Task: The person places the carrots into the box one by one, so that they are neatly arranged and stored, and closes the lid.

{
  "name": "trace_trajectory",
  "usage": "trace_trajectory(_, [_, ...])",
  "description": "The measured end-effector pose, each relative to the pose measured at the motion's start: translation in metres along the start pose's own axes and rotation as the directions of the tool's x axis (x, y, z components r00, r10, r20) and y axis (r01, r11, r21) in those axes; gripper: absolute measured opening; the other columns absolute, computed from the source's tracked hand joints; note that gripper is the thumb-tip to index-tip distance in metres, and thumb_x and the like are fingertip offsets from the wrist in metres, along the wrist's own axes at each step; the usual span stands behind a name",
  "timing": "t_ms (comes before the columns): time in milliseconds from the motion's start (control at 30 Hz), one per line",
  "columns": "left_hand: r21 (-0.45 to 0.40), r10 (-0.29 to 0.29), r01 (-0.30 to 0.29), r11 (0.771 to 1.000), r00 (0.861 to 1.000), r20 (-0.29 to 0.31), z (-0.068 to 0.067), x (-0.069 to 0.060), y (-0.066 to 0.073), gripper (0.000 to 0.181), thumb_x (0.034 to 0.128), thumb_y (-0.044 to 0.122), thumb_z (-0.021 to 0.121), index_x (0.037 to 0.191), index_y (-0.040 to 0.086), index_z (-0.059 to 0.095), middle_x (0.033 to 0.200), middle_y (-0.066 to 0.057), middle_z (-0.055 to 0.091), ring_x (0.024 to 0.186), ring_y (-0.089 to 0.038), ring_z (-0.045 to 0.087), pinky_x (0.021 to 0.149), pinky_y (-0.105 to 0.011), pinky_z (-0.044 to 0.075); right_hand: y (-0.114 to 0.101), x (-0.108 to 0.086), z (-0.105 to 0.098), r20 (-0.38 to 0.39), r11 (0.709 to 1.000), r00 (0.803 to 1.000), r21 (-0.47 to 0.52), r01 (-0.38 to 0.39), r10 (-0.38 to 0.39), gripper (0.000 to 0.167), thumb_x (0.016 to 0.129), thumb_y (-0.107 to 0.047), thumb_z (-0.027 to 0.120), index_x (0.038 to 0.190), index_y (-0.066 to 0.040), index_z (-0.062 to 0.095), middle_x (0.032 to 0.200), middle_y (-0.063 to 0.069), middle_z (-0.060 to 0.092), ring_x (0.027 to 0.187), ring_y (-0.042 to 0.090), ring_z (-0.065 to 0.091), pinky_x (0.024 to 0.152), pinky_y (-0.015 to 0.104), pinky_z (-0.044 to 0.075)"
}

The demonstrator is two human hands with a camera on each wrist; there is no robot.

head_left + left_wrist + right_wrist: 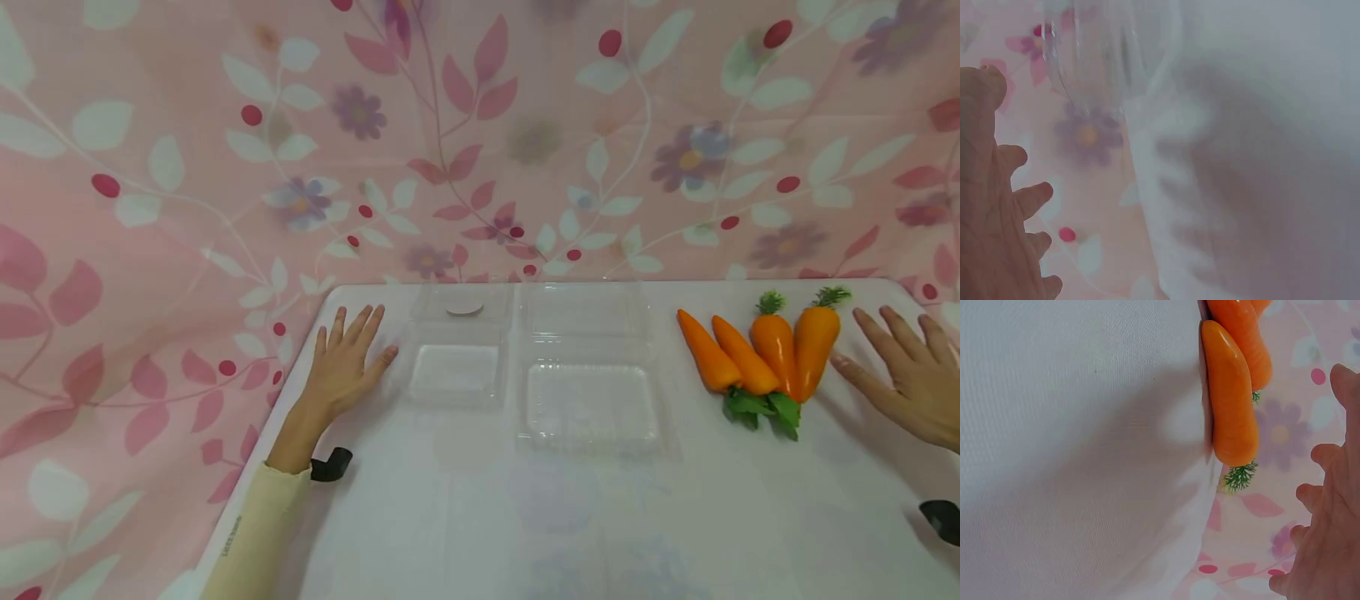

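My left hand [341, 367] is held with fingers spread over the table's left side, next to a smaller clear plastic clamshell box [456, 400]. Its lid lies folded back, with a pale oval mark on it. Right of that stands a larger clear clamshell box [592, 442], also with its lid back. Several orange carrots [772, 337] lie together on the right, some with feathery green tops at the far end, others with leafy greens at the near end. Just right of them my right hand [911, 379] spreads its fingers, touching no carrot. Neither hand holds anything.
A white cloth covers the table [465, 517]. Behind it and to the left hangs a pink floral curtain [465, 150]. Black wrist mounts [332, 465] show at both wrists. Finger shadows fall on the cloth in the left wrist view.
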State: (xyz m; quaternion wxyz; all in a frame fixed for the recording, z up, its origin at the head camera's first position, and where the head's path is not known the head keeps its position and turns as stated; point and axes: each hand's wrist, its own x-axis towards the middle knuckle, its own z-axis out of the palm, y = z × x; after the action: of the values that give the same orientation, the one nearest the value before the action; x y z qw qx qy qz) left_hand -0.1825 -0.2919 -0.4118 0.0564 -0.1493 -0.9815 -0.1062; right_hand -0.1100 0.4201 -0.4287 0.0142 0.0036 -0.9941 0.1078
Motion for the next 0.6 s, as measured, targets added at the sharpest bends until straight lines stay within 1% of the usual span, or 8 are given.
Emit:
trace_trajectory(100, [-0.001,0.015,-0.015,1.0,1.0,-0.012,-0.002,0.0,0.014,0.075,0.0986,0.064,0.037,0.159,0.026,0.015,0.161,-0.009,0.024,0.148,-0.04,0.002,0.113,-0.066,0.0,0.0,0.0,0.001,0.001,1.0,1.0,0.006,0.003,-0.003,0.084,0.103,-0.051,0.038,0.154,-0.003,-0.007,0.153,0.036,-0.01,0.137,0.048,-0.029,0.105,0.062,-0.022])
trace_trajectory(200, [-0.02,0.037,-0.038,0.999,0.999,-0.025,-0.005,0.001,0.028,0.075,0.0981,0.063,0.039,0.159,0.025,0.017,0.16,-0.009,0.027,0.149,-0.039,0.004,0.114,-0.065,0.003,-0.001,0.001,0.001,0.008,1.0,1.0,0.008,0.001,-0.001,0.084,0.103,-0.053,0.037,0.154,-0.005,-0.008,0.153,0.036,-0.011,0.136,0.05,-0.029,0.104,0.063,-0.022])
trace_trajectory(367, [-0.059,0.095,-0.098,0.993,0.994,-0.059,-0.01,0.005,0.053,0.074,0.0982,0.061,0.042,0.159,0.026,0.02,0.156,-0.01,0.035,0.147,-0.04,0.013,0.115,-0.063,0.009,-0.001,0.001,0.0,0.003,1.0,1.0,0.006,-0.001,0.001,0.085,0.102,-0.054,0.037,0.154,-0.004,-0.008,0.153,0.036,-0.009,0.136,0.049,-0.029,0.105,0.063,-0.021])
trace_trajectory(467, [-0.076,0.125,-0.131,0.988,0.989,-0.078,-0.013,0.01,0.064,0.074,0.0977,0.061,0.044,0.158,0.025,0.021,0.153,-0.011,0.039,0.145,-0.041,0.019,0.116,-0.058,0.013,-0.002,0.001,-0.002,-0.003,1.0,1.0,0.006,-0.008,0.008,0.085,0.102,-0.054,0.037,0.154,-0.003,-0.006,0.153,0.036,-0.008,0.137,0.049,-0.028,0.105,0.063,-0.02])
trace_trajectory(600, [-0.111,0.133,-0.143,0.983,0.987,-0.095,-0.012,0.015,0.076,0.076,0.096,0.063,0.047,0.158,0.024,0.024,0.151,-0.009,0.043,0.144,-0.039,0.026,0.116,-0.053,0.019,-0.003,0.0,-0.003,-0.007,1.0,1.0,0.007,-0.005,0.005,0.085,0.102,-0.054,0.038,0.155,-0.003,-0.006,0.154,0.036,-0.008,0.138,0.049,-0.026,0.105,0.063,-0.019])
